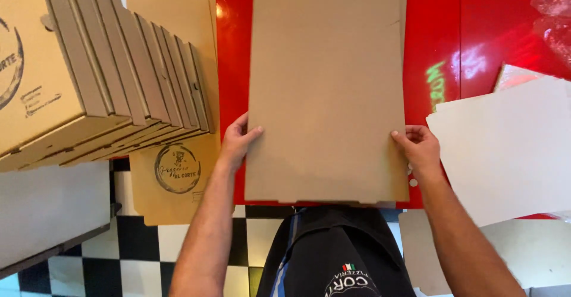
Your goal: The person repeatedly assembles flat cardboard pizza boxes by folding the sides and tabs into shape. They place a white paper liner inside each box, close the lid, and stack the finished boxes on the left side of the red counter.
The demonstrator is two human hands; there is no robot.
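A flat brown cardboard box blank point(327, 89) lies lengthwise on the red table point(437, 41), reaching from the top of the view down to the table's near edge. My left hand point(238, 139) grips its left edge near the lower corner, thumb on top. My right hand point(419, 148) grips its right edge at about the same height, fingers curled over the edge.
A stack of folded brown pizza boxes point(101, 77) stands at the left. Another flat printed blank point(178, 172) lies beneath the stack, overhanging the table. White sheets of card point(511, 148) lie at the right, crumpled clear plastic point(553, 11) at far right. Below is a black-and-white checkered floor point(143, 249).
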